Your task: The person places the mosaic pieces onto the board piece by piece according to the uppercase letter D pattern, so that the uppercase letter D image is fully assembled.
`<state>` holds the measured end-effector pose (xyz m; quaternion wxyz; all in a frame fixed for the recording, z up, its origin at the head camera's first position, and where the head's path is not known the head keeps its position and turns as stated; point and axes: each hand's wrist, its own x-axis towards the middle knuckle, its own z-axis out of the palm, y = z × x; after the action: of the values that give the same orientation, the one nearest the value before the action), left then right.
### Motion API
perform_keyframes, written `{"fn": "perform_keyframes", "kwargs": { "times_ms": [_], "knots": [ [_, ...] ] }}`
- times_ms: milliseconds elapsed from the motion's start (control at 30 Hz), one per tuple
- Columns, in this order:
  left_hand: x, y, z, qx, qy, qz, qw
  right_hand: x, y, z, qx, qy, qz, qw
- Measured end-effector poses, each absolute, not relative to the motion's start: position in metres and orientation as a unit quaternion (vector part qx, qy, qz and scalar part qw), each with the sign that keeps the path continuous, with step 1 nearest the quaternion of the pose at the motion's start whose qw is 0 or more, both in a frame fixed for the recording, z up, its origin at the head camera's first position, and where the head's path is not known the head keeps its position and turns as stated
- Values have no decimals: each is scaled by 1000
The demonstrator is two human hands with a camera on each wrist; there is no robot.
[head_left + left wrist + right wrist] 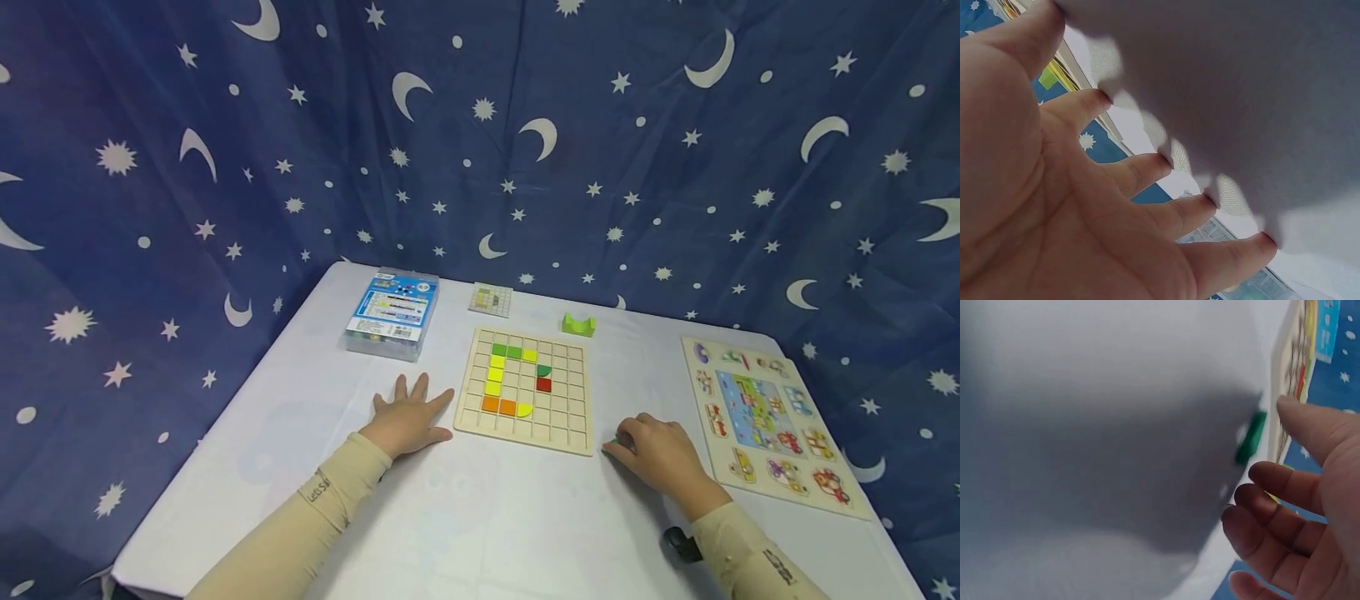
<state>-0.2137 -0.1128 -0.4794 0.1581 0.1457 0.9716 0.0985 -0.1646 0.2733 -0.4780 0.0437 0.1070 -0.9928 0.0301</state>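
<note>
My left hand [407, 423] rests on the white tablecloth left of a wooden grid board [558, 423], its fingers spread and fingertips down on the cloth. On the board, green, yellow, orange and red pieces form a partial ring, among them a red square [543, 385] and a yellow rounded piece [525, 410]. To the right of the board is my right hand [660, 454], thumb and fingers bent around a small green piece [1252, 437]. In the right wrist view this piece lies on the cloth between thumb and forefinger, seemingly apart from both.
Behind the board lie a small pattern card [491, 300] and a light green holder [578, 325]. A clear plastic box with a blue label [393, 312] is at the back left. The picture puzzle board [772, 417] occupies the right side, and a starry curtain [480, 167] hangs behind.
</note>
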Motion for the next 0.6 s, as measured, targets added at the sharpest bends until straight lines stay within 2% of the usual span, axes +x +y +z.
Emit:
{"fn": "perform_keyframes", "kwargs": {
  "times_ms": [233,600],
  "knots": [
    [-215,-113,-481,146,971,102,158,-165,264,-482,115,-991,42,52],
    [-214,-112,-482,144,972,104,154,-165,265,-484,107,-992,59,35]
  ]
}}
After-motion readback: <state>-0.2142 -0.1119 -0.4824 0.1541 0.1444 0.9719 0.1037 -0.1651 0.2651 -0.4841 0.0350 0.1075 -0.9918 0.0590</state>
